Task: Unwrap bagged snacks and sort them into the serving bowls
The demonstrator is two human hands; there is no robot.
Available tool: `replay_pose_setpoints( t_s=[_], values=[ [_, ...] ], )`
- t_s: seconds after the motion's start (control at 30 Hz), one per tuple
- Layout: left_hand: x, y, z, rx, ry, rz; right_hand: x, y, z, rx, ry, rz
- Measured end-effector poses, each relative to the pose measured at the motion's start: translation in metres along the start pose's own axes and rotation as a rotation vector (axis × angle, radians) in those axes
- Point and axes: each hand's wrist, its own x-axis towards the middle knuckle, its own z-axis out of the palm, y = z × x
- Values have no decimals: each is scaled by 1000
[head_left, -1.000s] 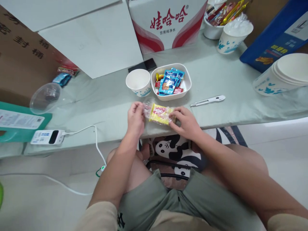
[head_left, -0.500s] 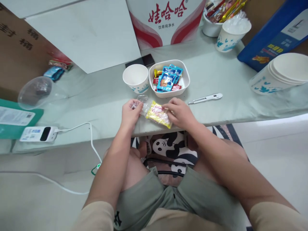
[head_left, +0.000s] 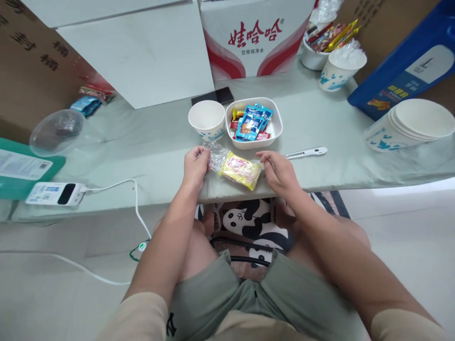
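A yellow packet with pink print (head_left: pixel 241 170) lies inside a clear plastic bag (head_left: pixel 215 156) by the table's front edge. My left hand (head_left: pixel 196 166) is closed on the gathered, crumpled left end of that bag. At the other end, my right hand (head_left: pixel 280 173) has its fingertips pinched at the bag's right edge, beside the packet. Just behind the bag stand a white paper cup (head_left: pixel 207 118) and a white square bowl (head_left: pixel 276 130) holding blue sachets (head_left: pixel 250 125) and red and yellow wrapped pieces. Right of the bowl lies a white utility knife (head_left: pixel 308 152).
Stacked paper cups (head_left: pixel 398 130) lie at the right, near a blue container (head_left: pixel 401 71). Behind are a cup of plastic bags (head_left: pixel 336 76), a tub of snacks (head_left: pixel 313 59), a phone (head_left: pixel 223 95) and boxes. A clear cup (head_left: pixel 57 132) and cabled white device (head_left: pixel 53 194) are left.
My right hand has shifted right, off the packet's face to the bag's edge. More of the yellow packet shows. The view has tilted slightly upward.
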Motion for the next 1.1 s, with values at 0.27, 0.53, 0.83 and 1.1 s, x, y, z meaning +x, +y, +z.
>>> replay_pose_setpoints(
  t_s=[0.27,0.53,0.83,1.1],
  values=[
    [4,4,-9,-2,90,-66,8,22,-26,-28,188,212],
    [7,-4,-21,362,112,234,3,30,-35,-296,334,-5],
    [11,-7,-22,556,-119,369,7,25,-22,-301,136,24],
    [9,-9,-21,665,-290,608,19,-5,-28,-12,340,269]
  ],
)
